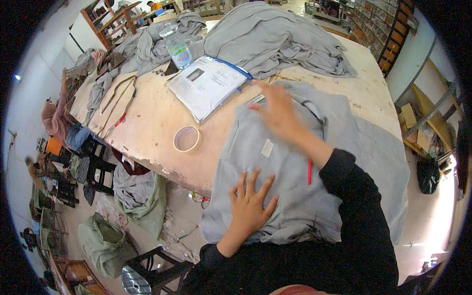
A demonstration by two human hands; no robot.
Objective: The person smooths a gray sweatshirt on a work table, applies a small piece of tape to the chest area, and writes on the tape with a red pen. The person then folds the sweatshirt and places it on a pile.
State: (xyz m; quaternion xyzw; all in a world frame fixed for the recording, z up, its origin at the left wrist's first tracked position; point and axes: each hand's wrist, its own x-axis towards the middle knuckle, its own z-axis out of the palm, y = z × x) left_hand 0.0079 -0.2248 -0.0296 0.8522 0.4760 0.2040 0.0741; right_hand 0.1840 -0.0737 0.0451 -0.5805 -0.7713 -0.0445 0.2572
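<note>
A grey garment (236, 147) lies spread over the near edge of the table. On its lower part my left hand (252, 206) rests flat with the fingers spread. My right hand (278, 110), a little blurred, is over the garment's upper part with thumb and forefinger apart; no object shows in it. A piece of pale tape (267, 148) is stuck on the cloth between my hands. Just right of it lies a thin red stick-like object (309, 171). To the left are a roll of masking tape (199, 140) and a clear plastic folder of papers (210, 86).
A large heap of grey cloth (273, 37) covers the table's far side. A plastic bottle (178, 48) stands behind the folder, and a tape measure (129, 101) lies at left. Green sacks (99, 243) and a black chair (155, 269) are on the floor. Other people sit at far left.
</note>
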